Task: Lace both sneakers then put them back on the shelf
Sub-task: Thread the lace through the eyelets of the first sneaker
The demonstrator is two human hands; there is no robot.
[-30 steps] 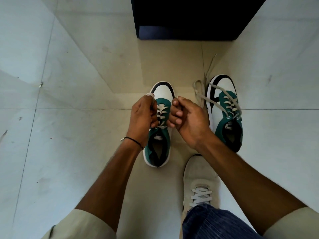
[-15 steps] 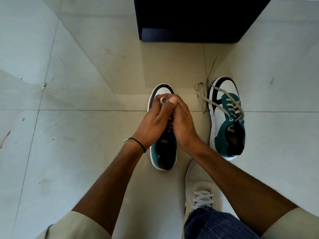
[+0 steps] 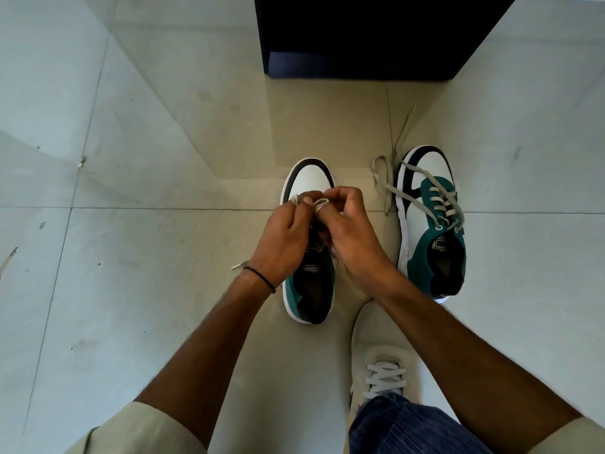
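Note:
Two green, white and black sneakers stand on the tiled floor, toes pointing away from me. The left sneaker (image 3: 309, 181) sits under both hands. My left hand (image 3: 284, 237) and my right hand (image 3: 350, 234) meet over its tongue, each pinching a piece of its grey lace (image 3: 319, 202), with a small loop showing between the fingertips. One lace end (image 3: 240, 264) trails out by my left wrist. The right sneaker (image 3: 429, 224) stands apart to the right, untouched, its loose lace (image 3: 383, 178) spilling over the toe and onto the floor.
A dark shelf unit (image 3: 370, 37) stands on the floor straight ahead beyond the sneakers. My own foot in a white laced shoe (image 3: 379, 365) rests at the lower right, close behind the sneakers. Pale floor tiles (image 3: 131, 257) spread to the left and right.
My hands came together over the left sneaker from being apart on either side of it. They now hold a small lace loop between the fingertips. The right sneaker stayed put.

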